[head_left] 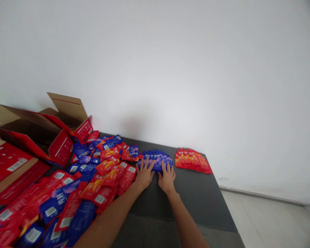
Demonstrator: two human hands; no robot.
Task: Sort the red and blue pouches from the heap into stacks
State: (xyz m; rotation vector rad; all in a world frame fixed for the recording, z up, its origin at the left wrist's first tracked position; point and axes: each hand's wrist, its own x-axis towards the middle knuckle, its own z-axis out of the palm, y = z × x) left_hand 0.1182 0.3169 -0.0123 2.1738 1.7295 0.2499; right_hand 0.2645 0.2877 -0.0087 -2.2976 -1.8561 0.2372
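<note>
Both of my hands rest on a neat row of overlapping blue snack pouches point(157, 156) near the wall. The fingers of my left hand point(145, 175) are spread over the left part of the row. At its right part, my right hand point(167, 178) lies with fingers stretched out on the pouches. Neither hand is closed around a pouch. Right of the blue row lies a fanned stack of red-orange pouches point(192, 160), apart from my hands. A loose, mixed heap of red and blue pouches point(100, 182) spreads to the left, close beside my left hand.
Opened red cardboard boxes point(59, 148) with brown insides stand at the left, behind the heap. The dark table point(188, 199) meets a white wall point(170, 69) at the back. Its right edge drops to a pale tiled floor point(260, 213).
</note>
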